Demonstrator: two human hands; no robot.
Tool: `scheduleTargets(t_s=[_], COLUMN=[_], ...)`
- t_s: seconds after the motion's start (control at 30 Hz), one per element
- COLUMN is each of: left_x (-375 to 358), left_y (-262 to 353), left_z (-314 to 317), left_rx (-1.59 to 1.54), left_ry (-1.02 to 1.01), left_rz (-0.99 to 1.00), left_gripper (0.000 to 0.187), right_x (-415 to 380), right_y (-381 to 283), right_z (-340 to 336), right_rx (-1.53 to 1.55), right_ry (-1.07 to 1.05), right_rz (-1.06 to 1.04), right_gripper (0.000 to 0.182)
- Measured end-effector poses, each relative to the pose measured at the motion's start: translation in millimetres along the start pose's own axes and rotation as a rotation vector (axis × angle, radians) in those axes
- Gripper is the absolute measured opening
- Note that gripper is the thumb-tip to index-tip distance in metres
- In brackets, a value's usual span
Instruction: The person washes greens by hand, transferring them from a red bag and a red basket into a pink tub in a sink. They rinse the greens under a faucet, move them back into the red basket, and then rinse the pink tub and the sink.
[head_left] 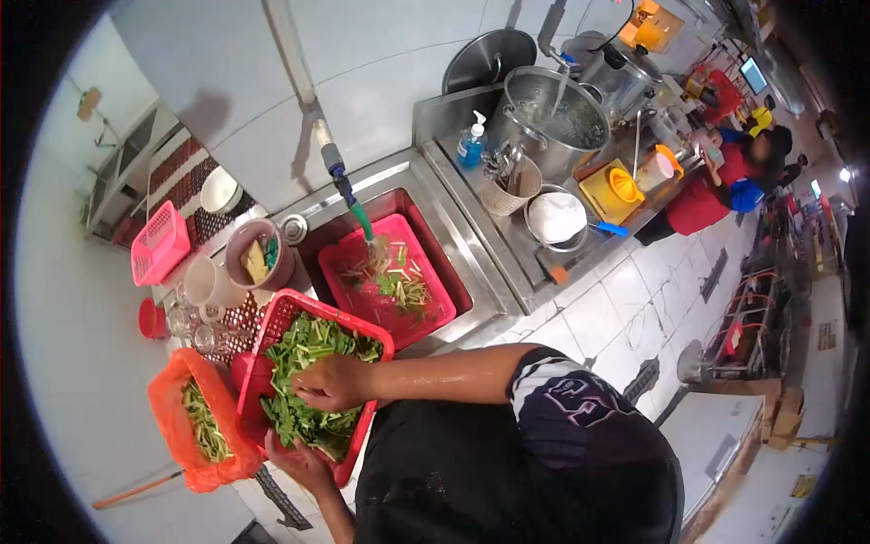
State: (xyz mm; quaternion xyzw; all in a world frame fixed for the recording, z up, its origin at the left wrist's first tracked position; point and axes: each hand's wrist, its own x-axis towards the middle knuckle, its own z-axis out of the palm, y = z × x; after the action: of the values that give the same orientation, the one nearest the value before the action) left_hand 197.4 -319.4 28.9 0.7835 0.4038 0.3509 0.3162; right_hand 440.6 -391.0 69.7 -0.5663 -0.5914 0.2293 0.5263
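A red plastic basket [385, 349] full of cut leafy greens [313, 344] stands beside the sink. Over the greens is my right hand [335, 383], its fingers curled together; what they hold, if anything, is hidden. At the basket's near left wall, my left hand [297, 462] grips the edge. In the steel sink [453, 213], water from a green hose [362, 220] runs into a pink-red basin [435, 317] with cut stems and leaves [405, 286] in the water. Left of the basket, an orange plastic bag [168, 390] holds more cut stems [207, 422].
Right of the sink are a blue soap bottle [470, 148], a utensil basket [507, 198], a white-filled bowl [557, 219] and a large pot [553, 109] under running water. Left are a bucket [269, 260], glasses and a pink basket [159, 243]. A person in red [702, 207] stands farther off.
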Motion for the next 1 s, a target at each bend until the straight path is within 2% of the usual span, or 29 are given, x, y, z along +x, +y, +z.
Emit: scheduleTargets(t_s=[0.03,0.1,0.17,0.23,0.27,0.3,0.33,0.37,0.4,0.43,0.47,0.5,0.53,0.57,0.6,0.63,0.67,0.73,0.8,0.87,0.93,1.0], left_x=[10.2,29.5,43.5,50.3,53.4,55.7,58.2,60.6,61.2,60.5,62.6,62.3,62.6,62.5,63.7,64.9,62.8,56.5,54.5,54.1,52.0,51.7], left_y=[-13.4,30.2,28.8,29.6,30.6,31.3,29.5,31.7,34.3,35.8,37.9,41.5,44.9,48.4,53.0,56.5,53.2,41.8,39.9,43.4,45.1,41.6], left_z=[8.3,25.2,43.1,52.6,57.2,62.1,65.8,71.2,74.0,75.2,79.0,83.7,87.3,88.8,89.3,90.3,92.2,96.5,98.8,92.7,87.7,83.6], left_rx=[-0.050,0.145,0.139,0.143,0.175,0.208,0.205,0.198,0.206,0.218,0.217,0.226,0.195,0.171,0.174,0.178,0.165,0.142,0.132,0.132,0.127,0.132], left_ry=[-0.071,-0.100,-0.125,-0.152,-0.176,-0.198,-0.203,-0.181,-0.189,-0.198,-0.208,-0.187,-0.185,-0.175,-0.167,-0.162,-0.141,-0.121,-0.092,-0.116,-0.103,-0.113], left_rz=[0.058,0.138,0.161,0.182,0.194,0.203,0.225,0.215,0.199,0.178,0.122,0.082,0.096,0.097,0.099,0.096,0.070,0.033,-0.003,0.024,-0.009,-0.007], left_gripper=[0.048,0.046,0.045,0.045,0.045,0.046,0.047,0.047,0.047,0.048,0.048,0.048,0.048,0.048,0.047,0.047,0.047,0.047,0.047,0.047,0.047,0.047], right_x=[-12.0,-12.1,-14.2,-18.4,-22.3,-31.2,-30.7,-31.0,-26.3,-23.1,-43.4,-43.1,-72.8,-97.6,-85.2,-87.3,-91.7,-98.3,-133.0,-86.7,-126.2,-153.0], right_y=[38.0,21.3,-24.9,-24.3,-28.5,-38.8,-45.1,-45.1,-45.5,-41.2,-2.4,5.7,47.0,78.8,67.4,77.3,92.3,121.4,171.9,93.8,139.7,166.6], right_z=[20.9,-19.4,-68.0,-157.2,-212.2,-263.3,-320.8,-376.5,-432.2,-479.6,-534.2,-559.8,-620.3,-653.0,-657.5,-684.5,-701.3,-733.6,-811.2,-710.4,-779.8,-828.6], right_rx=[-0.219,-0.397,0.372,0.374,0.029,0.131,-0.187,-0.475,-0.917,-1.349,-1.658,-1.813,-1.808,-1.779,-1.653,-1.760,-1.405,-0.743,-1.075,-1.145,-1.421,-1.548], right_ry=[-0.196,-0.333,-0.036,-0.026,0.067,0.206,0.332,0.526,0.523,0.583,0.648,0.612,0.225,0.340,0.339,0.030,0.165,0.562,0.262,0.446,0.356,0.267], right_rz=[0.081,-0.267,0.152,0.301,0.154,0.503,0.497,0.640,0.698,0.758,0.751,1.133,1.208,1.074,1.144,1.100,1.251,1.492,1.632,1.540,1.363,1.231], right_gripper=[0.020,0.023,0.020,0.022,0.019,0.016,0.008,0.007,0.013,0.035,0.034,0.033,0.032,0.031,0.032,0.034,0.030,0.031,0.045,0.057,0.061,0.067])
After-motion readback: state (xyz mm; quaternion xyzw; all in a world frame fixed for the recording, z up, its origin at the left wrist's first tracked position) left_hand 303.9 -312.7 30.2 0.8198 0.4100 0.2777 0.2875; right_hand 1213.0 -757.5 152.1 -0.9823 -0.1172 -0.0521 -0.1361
